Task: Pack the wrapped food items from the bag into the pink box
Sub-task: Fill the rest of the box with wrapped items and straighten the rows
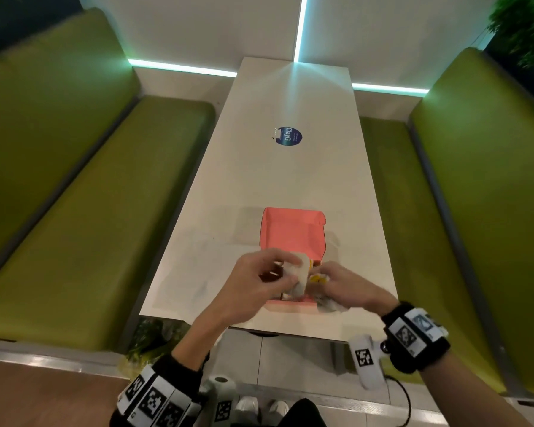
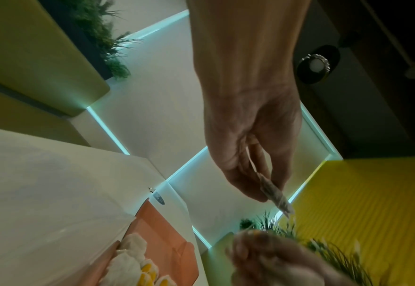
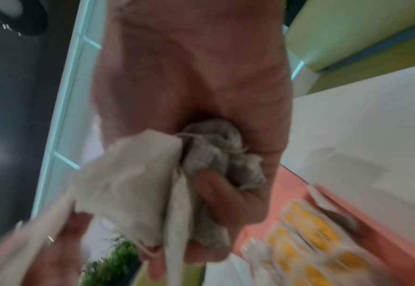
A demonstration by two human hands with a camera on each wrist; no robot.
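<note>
The open pink box (image 1: 290,232) lies at the near end of the table. Both hands hold a crumpled white bag (image 1: 300,280) just above the box's near end. My left hand (image 1: 259,274) pinches a twisted end of the bag (image 2: 274,193) between thumb and fingers. My right hand (image 1: 342,288) clenches the bunched bag (image 3: 133,183) in its fist (image 3: 226,87). Several wrapped food items (image 3: 309,230), white with yellow print, lie side by side inside the box (image 2: 167,232). In the head view the hands hide most of them; a yellow bit (image 1: 316,278) shows.
The long white table (image 1: 290,167) has a round blue sticker (image 1: 287,136) further along. Green benches (image 1: 90,211) (image 1: 475,211) run down both sides. A white wall with light strips closes the far end. Plants (image 1: 524,29) stand behind the right bench.
</note>
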